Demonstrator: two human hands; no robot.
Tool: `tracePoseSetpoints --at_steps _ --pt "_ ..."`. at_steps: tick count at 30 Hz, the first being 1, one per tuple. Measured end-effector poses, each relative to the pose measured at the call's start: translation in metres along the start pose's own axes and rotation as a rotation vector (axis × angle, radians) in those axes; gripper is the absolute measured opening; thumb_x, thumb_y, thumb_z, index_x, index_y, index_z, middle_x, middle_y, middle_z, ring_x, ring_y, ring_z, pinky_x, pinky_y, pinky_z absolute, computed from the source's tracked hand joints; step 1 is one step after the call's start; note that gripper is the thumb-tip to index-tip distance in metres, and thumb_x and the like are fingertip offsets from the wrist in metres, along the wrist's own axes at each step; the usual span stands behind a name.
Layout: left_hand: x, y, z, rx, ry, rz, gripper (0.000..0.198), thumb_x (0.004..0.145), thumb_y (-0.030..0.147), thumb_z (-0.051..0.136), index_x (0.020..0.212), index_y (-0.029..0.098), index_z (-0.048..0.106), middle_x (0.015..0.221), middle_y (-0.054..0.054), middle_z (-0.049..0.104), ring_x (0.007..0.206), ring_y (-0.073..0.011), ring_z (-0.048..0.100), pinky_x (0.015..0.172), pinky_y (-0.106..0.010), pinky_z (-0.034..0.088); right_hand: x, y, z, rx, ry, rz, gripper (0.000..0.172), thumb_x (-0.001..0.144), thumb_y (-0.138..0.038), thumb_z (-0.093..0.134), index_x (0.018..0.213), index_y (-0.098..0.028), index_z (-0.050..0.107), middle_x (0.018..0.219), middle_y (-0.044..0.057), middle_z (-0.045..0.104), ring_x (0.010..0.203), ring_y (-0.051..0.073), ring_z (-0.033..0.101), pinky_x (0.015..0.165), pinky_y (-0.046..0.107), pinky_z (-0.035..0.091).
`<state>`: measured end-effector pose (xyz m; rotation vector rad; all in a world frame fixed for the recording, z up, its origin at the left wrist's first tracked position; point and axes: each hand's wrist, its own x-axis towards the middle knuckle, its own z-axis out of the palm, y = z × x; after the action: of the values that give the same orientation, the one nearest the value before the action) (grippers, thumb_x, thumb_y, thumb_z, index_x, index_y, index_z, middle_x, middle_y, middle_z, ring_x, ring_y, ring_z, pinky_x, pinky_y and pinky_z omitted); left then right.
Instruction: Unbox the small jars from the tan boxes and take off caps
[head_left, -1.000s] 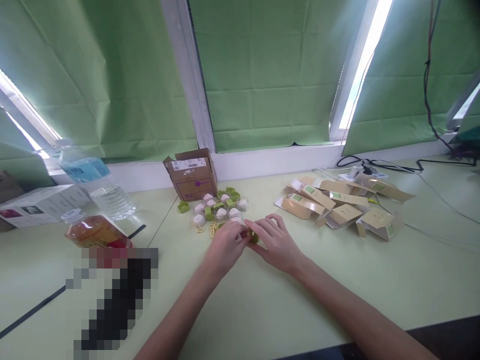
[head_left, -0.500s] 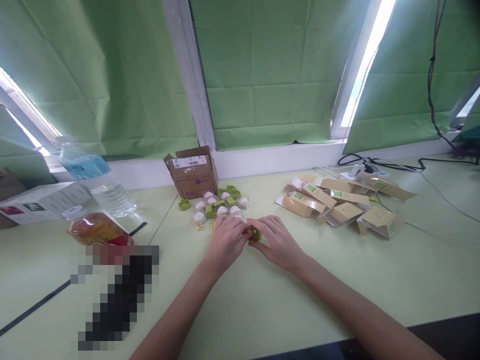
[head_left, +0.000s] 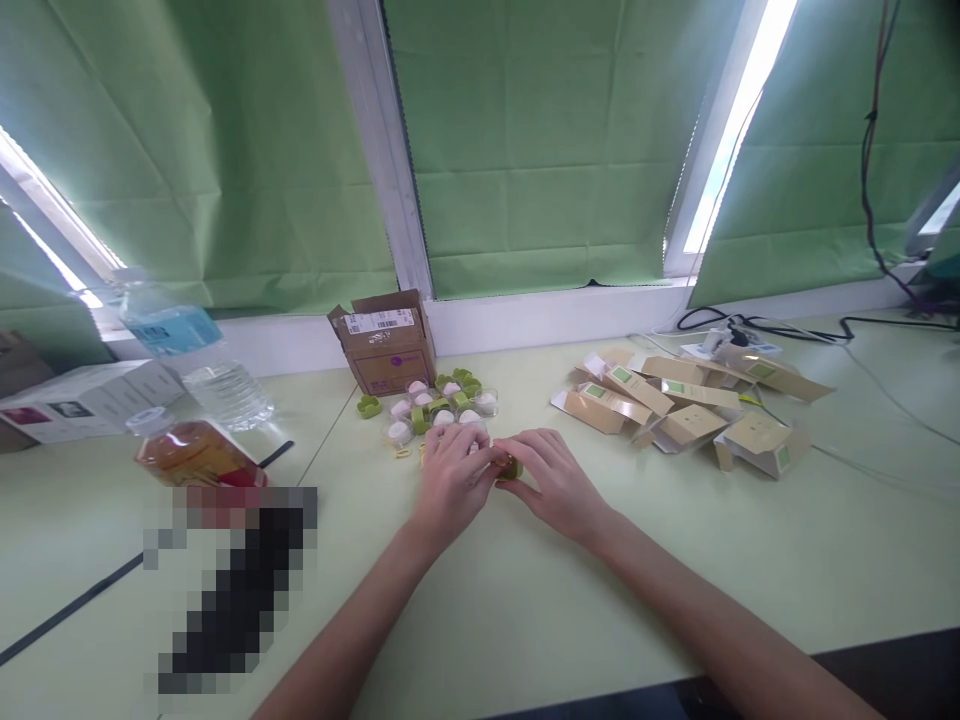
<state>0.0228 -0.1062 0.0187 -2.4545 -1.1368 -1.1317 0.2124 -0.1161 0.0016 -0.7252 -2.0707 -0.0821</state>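
My right hand holds a small olive-green piece between thumb and fingers, just above the table. Against its left side my left hand is closed, fingertips at the piece; what those fingers pinch is hidden. Behind my left hand lie several clear round cups with pale contents, packed close together. Several green flower-shaped pieces lie among and beside them. A small yellow ring-like piece rests in front of the cups, and others are partly covered by my left hand.
An opened cardboard box stands behind the cups. Several tan folded cartons are heaped at the right, near black cables. On the left are a water bottle, a drink bottle, a white box and a pixelated dark object.
Both hands stay almost in place around the green piece. My left fingers have shifted slightly over it, covering more of its left side. The view has moved a little.
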Motion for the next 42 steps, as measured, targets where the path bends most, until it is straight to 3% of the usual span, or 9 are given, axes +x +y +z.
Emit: tracePoseSetpoints --at_steps 6,17,23,30,36,42 --pt "0.000 0.000 0.000 0.014 0.027 -0.011 0.012 0.095 0.030 0.067 0.086 0.026 0.074 0.082 -0.001 0.070 0.083 -0.0188 0.059 0.093 -0.042 0.035 0.001 -0.002 -0.001 0.063 0.004 -0.001 0.045 0.098 -0.022 0.064 0.140 -0.026 0.048 0.112 0.009 0.069 0.103 0.024 0.064 0.087 0.040 0.059" --pt "-0.002 -0.001 0.004 -0.101 0.031 -0.088 0.018 0.094 0.037 0.068 0.083 0.026 0.075 0.073 0.000 0.069 0.074 -0.0176 0.057 0.087 -0.040 0.035 0.001 -0.002 -0.002 0.102 0.010 -0.016 0.043 0.099 -0.025 0.061 0.140 -0.027 0.048 0.112 0.010 0.067 0.103 0.025 0.063 0.088 0.043 0.059" --pt "0.003 -0.001 0.000 -0.158 -0.028 -0.095 0.019 0.094 0.036 0.068 0.081 0.025 0.076 0.074 0.000 0.069 0.076 -0.0174 0.056 0.084 -0.038 0.034 -0.002 0.001 -0.001 0.084 0.019 -0.032 0.040 0.099 -0.026 0.062 0.136 -0.026 0.050 0.110 0.010 0.066 0.100 0.025 0.062 0.086 0.042 0.060" --pt "0.005 0.002 -0.003 -0.342 -0.109 -0.248 0.028 0.092 0.040 0.069 0.071 0.023 0.075 0.067 0.001 0.064 0.071 -0.0155 0.055 0.078 -0.035 0.035 -0.003 -0.003 -0.002 0.062 0.047 -0.079 0.028 0.098 -0.023 0.063 0.124 -0.023 0.054 0.107 0.010 0.066 0.095 0.023 0.061 0.081 0.039 0.060" --pt "0.007 -0.002 -0.003 -0.417 -0.129 -0.233 0.031 0.089 0.033 0.071 0.063 0.017 0.065 0.059 0.003 0.052 0.061 -0.0119 0.044 0.064 -0.030 0.031 -0.004 -0.004 0.001 0.040 0.050 -0.124 0.028 0.096 -0.017 0.065 0.122 -0.022 0.054 0.107 0.012 0.065 0.095 0.024 0.060 0.080 0.039 0.059" --pt "0.010 -0.007 -0.013 -0.508 -0.292 -0.351 0.012 0.085 0.034 0.075 0.081 0.023 0.079 0.079 -0.001 0.063 0.074 -0.0153 0.054 0.067 -0.028 0.039 -0.003 0.000 0.006 0.111 0.067 -0.019 0.040 0.095 -0.023 0.068 0.131 -0.024 0.050 0.107 0.010 0.066 0.098 0.025 0.061 0.081 0.041 0.060"
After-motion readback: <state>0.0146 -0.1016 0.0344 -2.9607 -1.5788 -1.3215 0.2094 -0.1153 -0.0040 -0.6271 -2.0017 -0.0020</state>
